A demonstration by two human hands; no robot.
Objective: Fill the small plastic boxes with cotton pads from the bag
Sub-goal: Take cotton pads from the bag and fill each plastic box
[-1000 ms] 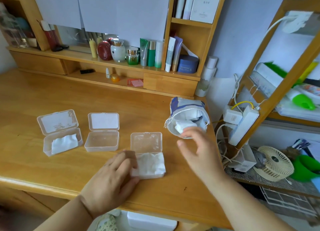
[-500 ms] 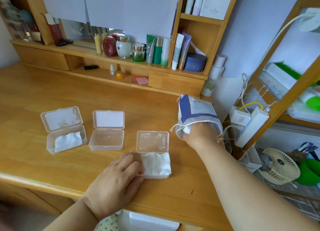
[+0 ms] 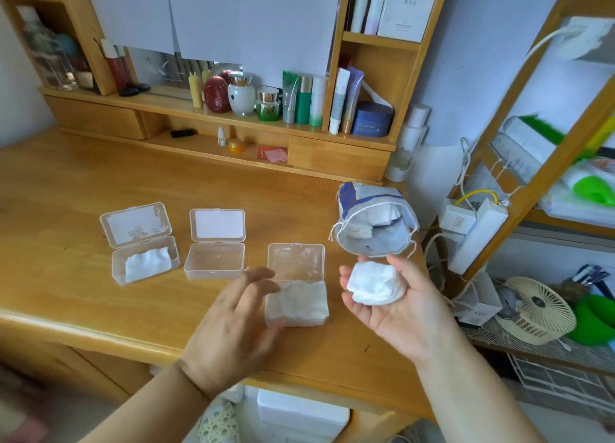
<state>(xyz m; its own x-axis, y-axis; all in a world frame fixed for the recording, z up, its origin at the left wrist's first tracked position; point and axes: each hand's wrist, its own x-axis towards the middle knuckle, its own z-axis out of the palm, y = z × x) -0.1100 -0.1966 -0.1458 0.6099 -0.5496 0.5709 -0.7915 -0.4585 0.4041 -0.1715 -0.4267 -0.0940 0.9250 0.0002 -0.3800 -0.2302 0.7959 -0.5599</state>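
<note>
Three clear plastic boxes stand open in a row on the wooden desk (image 3: 66,189). The left box (image 3: 146,264) holds some cotton pads, the middle box (image 3: 214,261) looks empty, and the right box (image 3: 296,304) is full of white pads. The blue and white drawstring bag (image 3: 372,221) lies on its side with its mouth open and pads inside. My right hand (image 3: 396,309) is palm up just below the bag's mouth and holds a stack of cotton pads (image 3: 376,286). My left hand (image 3: 233,326) hovers with spread fingers at the right box's left side.
A shelf of cosmetic bottles and jars (image 3: 266,103) runs along the desk's back. At the right stands a wooden rack (image 3: 532,109) with a power strip (image 3: 476,233) and cables, and a small fan (image 3: 535,309) lower down. The desk's front edge is near my wrists.
My right hand went into the bag and came back out, palm up, with a stack of cotton pads. My left hand lifted off the right box and spread its fingers.
</note>
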